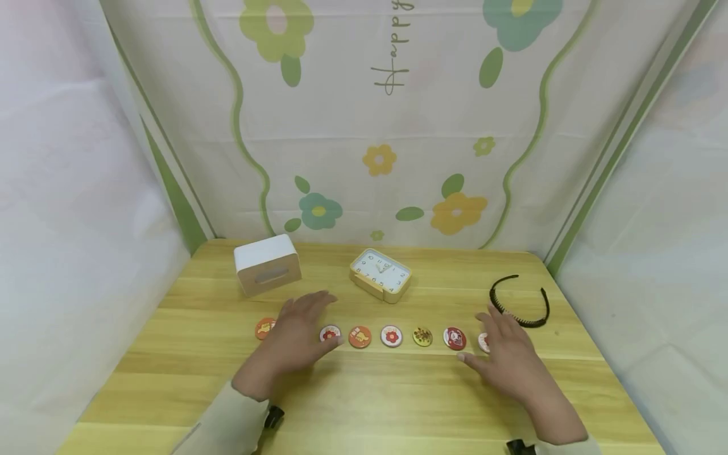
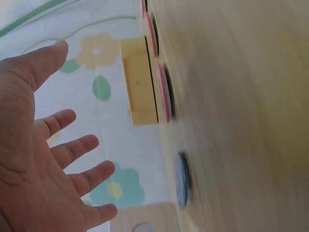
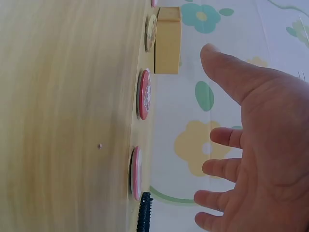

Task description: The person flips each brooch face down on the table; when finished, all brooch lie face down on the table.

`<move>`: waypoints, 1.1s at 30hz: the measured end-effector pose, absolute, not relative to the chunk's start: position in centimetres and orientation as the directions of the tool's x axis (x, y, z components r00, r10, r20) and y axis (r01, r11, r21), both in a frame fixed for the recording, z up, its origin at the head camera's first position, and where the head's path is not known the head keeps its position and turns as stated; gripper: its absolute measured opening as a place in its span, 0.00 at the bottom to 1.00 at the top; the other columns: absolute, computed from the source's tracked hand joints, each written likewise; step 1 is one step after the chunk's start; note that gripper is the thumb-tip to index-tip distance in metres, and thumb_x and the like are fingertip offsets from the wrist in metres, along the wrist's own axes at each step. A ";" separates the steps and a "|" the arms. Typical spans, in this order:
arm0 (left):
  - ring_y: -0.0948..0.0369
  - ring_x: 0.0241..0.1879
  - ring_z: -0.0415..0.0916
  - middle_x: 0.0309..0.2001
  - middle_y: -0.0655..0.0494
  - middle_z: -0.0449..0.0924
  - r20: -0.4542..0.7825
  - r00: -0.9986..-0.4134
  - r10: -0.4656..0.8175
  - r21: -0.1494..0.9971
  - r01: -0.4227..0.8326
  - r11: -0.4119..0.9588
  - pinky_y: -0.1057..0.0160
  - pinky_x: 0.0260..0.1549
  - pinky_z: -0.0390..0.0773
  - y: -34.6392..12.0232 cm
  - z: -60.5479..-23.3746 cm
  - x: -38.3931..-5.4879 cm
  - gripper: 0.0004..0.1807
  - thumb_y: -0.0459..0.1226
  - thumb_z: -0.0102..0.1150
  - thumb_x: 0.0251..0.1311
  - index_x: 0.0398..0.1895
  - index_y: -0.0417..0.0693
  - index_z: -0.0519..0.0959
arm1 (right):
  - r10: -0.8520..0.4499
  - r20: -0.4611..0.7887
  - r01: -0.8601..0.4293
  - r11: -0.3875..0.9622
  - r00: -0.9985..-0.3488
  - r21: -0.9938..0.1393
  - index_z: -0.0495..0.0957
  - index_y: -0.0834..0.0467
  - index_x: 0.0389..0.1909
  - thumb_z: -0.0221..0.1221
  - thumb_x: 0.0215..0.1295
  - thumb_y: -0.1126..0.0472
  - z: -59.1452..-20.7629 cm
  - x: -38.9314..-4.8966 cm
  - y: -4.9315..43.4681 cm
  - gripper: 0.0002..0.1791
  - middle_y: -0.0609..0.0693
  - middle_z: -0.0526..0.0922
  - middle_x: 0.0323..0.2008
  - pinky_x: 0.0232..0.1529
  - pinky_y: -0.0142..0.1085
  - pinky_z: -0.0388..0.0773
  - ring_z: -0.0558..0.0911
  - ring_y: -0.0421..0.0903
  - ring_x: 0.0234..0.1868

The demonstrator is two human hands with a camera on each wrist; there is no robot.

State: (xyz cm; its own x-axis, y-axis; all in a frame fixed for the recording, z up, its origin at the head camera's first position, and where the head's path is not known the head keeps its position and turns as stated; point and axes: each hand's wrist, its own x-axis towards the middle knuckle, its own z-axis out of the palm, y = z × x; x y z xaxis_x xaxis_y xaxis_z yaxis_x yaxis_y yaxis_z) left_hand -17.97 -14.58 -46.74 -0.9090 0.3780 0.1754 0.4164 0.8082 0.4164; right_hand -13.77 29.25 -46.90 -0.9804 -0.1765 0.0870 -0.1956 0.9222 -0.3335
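Note:
Several round badges lie in a row across the table. My left hand [image 1: 296, 335] hovers over the left part of the row, fingers spread and holding nothing. Beside it are an orange badge [image 1: 264, 328] and a white badge with a red flower [image 1: 330, 333]. The left wrist view shows a dark-edged badge [image 2: 182, 180] below the palm. My right hand [image 1: 509, 357], also empty with its fingers apart, is above the right end, partly covering a pale badge [image 1: 483, 342]. A red badge [image 1: 454, 338] lies just left of its thumb. Between the hands are another orange badge [image 1: 359, 337], another flower badge [image 1: 391, 335] and a gold badge [image 1: 423, 335].
Behind the row, a yellow-framed clock [image 1: 381, 274] leans back on the wooden table [image 1: 387, 404]. A white-topped wooden tissue box [image 1: 267, 264] stands at the back left. A black toothed headband [image 1: 531, 322] lies at the right. Flower-printed cloth [image 1: 341, 114] hangs behind the table.

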 end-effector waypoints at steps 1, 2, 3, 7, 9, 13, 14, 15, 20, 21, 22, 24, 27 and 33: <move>0.45 0.83 0.62 0.82 0.49 0.67 0.171 -0.908 0.381 0.426 0.417 0.803 0.26 0.79 0.52 -14.2 -46.7 -18.1 0.44 0.57 0.74 0.65 0.81 0.56 0.70 | -0.181 0.094 -0.202 0.913 -0.979 -0.353 0.63 0.64 0.79 0.71 0.67 0.32 -47.0 -13.8 29.4 0.54 0.74 0.54 0.83 0.76 0.77 0.53 0.53 0.80 0.81; 0.46 0.83 0.62 0.82 0.49 0.67 0.166 -0.908 0.385 0.436 0.418 0.797 0.26 0.80 0.52 -13.9 -46.7 -18.2 0.44 0.57 0.74 0.65 0.81 0.56 0.69 | -0.185 0.101 -0.209 0.904 -0.978 -0.373 0.63 0.64 0.78 0.72 0.67 0.35 -47.1 -13.9 29.5 0.53 0.75 0.55 0.83 0.76 0.76 0.55 0.54 0.80 0.81; 0.46 0.83 0.62 0.82 0.49 0.67 0.165 -0.906 0.390 0.449 0.422 0.788 0.27 0.80 0.52 -13.5 -46.7 -18.3 0.43 0.56 0.75 0.66 0.81 0.56 0.70 | -0.185 0.102 -0.211 0.893 -0.977 -0.397 0.63 0.64 0.78 0.73 0.67 0.37 -47.2 -14.0 29.6 0.52 0.75 0.56 0.83 0.76 0.77 0.56 0.56 0.80 0.81; 0.47 0.83 0.61 0.82 0.51 0.68 0.155 -0.897 0.415 0.490 0.434 0.756 0.29 0.81 0.50 -12.2 -46.6 -18.6 0.41 0.55 0.72 0.67 0.80 0.56 0.70 | -0.189 0.097 -0.212 0.859 -0.977 -0.466 0.63 0.64 0.78 0.73 0.69 0.40 -47.7 -14.3 30.1 0.49 0.73 0.58 0.82 0.73 0.77 0.61 0.59 0.78 0.80; 0.48 0.83 0.61 0.82 0.53 0.68 0.148 -0.894 0.423 0.488 0.438 0.755 0.29 0.82 0.49 -11.7 -46.7 -18.6 0.40 0.56 0.71 0.68 0.80 0.58 0.71 | -0.188 0.084 -0.205 0.851 -0.979 -0.483 0.62 0.63 0.79 0.72 0.70 0.40 -47.9 -14.4 30.4 0.50 0.72 0.58 0.82 0.73 0.77 0.61 0.58 0.77 0.80; 0.47 0.83 0.62 0.82 0.53 0.68 0.135 -0.891 0.434 0.474 0.443 0.761 0.30 0.82 0.50 -10.9 -46.9 -18.6 0.38 0.58 0.70 0.68 0.78 0.60 0.72 | -0.192 0.071 -0.202 0.839 -0.979 -0.505 0.61 0.65 0.80 0.70 0.72 0.38 -48.0 -14.4 30.6 0.50 0.71 0.60 0.82 0.73 0.77 0.61 0.58 0.76 0.81; 0.47 0.83 0.62 0.82 0.53 0.68 0.134 -0.888 0.439 0.469 0.448 0.762 0.30 0.82 0.50 -10.7 -47.0 -18.7 0.38 0.58 0.70 0.68 0.78 0.60 0.73 | -0.193 0.065 -0.198 0.837 -0.979 -0.510 0.61 0.65 0.81 0.69 0.72 0.38 -48.1 -14.4 30.7 0.51 0.70 0.61 0.81 0.73 0.77 0.62 0.59 0.76 0.80; 0.47 0.83 0.63 0.82 0.53 0.69 0.136 -0.885 0.445 0.468 0.453 0.759 0.30 0.82 0.50 -10.5 -47.0 -18.7 0.38 0.58 0.70 0.68 0.78 0.60 0.73 | -0.192 0.059 -0.195 0.835 -0.980 -0.515 0.60 0.65 0.81 0.69 0.73 0.38 -48.1 -14.4 30.7 0.51 0.70 0.63 0.80 0.72 0.76 0.64 0.61 0.76 0.80; 0.48 0.80 0.67 0.78 0.55 0.74 0.154 -0.861 0.485 0.469 0.495 0.731 0.27 0.80 0.53 -9.3 -47.5 -19.0 0.35 0.55 0.72 0.69 0.76 0.57 0.74 | -0.185 0.028 -0.170 0.819 -0.982 -0.548 0.57 0.66 0.83 0.67 0.75 0.40 -48.1 -14.4 31.1 0.51 0.68 0.69 0.77 0.68 0.72 0.72 0.74 0.73 0.73; 0.49 0.80 0.67 0.77 0.55 0.76 0.156 -0.857 0.490 0.478 0.500 0.722 0.27 0.80 0.53 -9.0 -47.6 -19.1 0.35 0.54 0.72 0.69 0.76 0.57 0.74 | -0.184 0.026 -0.168 0.816 -0.983 -0.553 0.57 0.66 0.83 0.67 0.75 0.41 -48.1 -14.4 31.2 0.50 0.69 0.69 0.77 0.68 0.72 0.73 0.75 0.73 0.72; 0.49 0.80 0.68 0.76 0.55 0.77 0.157 -0.855 0.495 0.490 0.502 0.713 0.27 0.80 0.53 -8.8 -47.7 -19.1 0.35 0.53 0.72 0.69 0.76 0.57 0.74 | -0.182 0.024 -0.164 0.812 -0.983 -0.560 0.58 0.66 0.82 0.68 0.75 0.41 -48.1 -14.4 31.2 0.49 0.69 0.69 0.77 0.67 0.71 0.74 0.76 0.73 0.71; 0.50 0.79 0.69 0.74 0.56 0.78 0.152 -0.853 0.500 0.517 0.500 0.695 0.29 0.80 0.53 -8.3 -48.0 -19.3 0.34 0.51 0.72 0.69 0.76 0.56 0.74 | -0.174 0.017 -0.153 0.807 -0.985 -0.570 0.60 0.64 0.81 0.69 0.75 0.42 -48.1 -14.4 31.3 0.48 0.70 0.70 0.77 0.64 0.68 0.78 0.80 0.71 0.68; 0.49 0.77 0.70 0.72 0.55 0.80 0.153 -0.852 0.501 0.550 0.495 0.673 0.35 0.80 0.60 -7.5 -48.5 -19.5 0.35 0.50 0.73 0.69 0.76 0.54 0.73 | -0.158 0.004 -0.131 0.804 -0.987 -0.579 0.62 0.63 0.80 0.70 0.73 0.43 -48.0 -14.4 31.4 0.46 0.71 0.71 0.75 0.58 0.62 0.82 0.83 0.66 0.64; 0.51 0.70 0.77 0.66 0.52 0.84 0.180 -0.838 0.515 0.554 0.519 0.651 0.45 0.77 0.69 -5.3 -48.7 -19.9 0.35 0.51 0.74 0.68 0.74 0.51 0.74 | -0.121 -0.002 -0.098 0.813 -0.993 -0.574 0.66 0.61 0.77 0.72 0.71 0.46 -48.3 -14.5 32.0 0.43 0.74 0.71 0.74 0.57 0.61 0.82 0.82 0.68 0.64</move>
